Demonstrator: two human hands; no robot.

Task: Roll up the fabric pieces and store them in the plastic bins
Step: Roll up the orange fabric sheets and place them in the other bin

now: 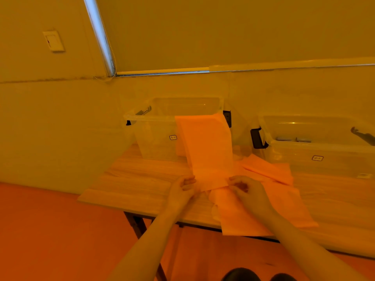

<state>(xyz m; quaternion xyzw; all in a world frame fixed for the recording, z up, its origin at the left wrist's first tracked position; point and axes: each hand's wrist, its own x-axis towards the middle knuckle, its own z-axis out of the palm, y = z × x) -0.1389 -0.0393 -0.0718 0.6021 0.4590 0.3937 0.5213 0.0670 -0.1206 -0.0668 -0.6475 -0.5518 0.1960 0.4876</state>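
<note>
Both hands, left hand (182,188) and right hand (246,189), pinch the near end of an orange fabric strip (207,145). Its far end drapes over the clear bin (150,122). More fabric pieces (269,169) lie on the wooden table (138,179).

Bare table (129,187) lies open at nine o'clock; two clear bins (158,126) (316,147) block twelve through two.

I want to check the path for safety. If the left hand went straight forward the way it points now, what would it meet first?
Probably the orange fabric strip that the left hand already pinches at its near end. It rises up and drapes over the clear bin, which comes next. Depth is hard to judge.
</note>
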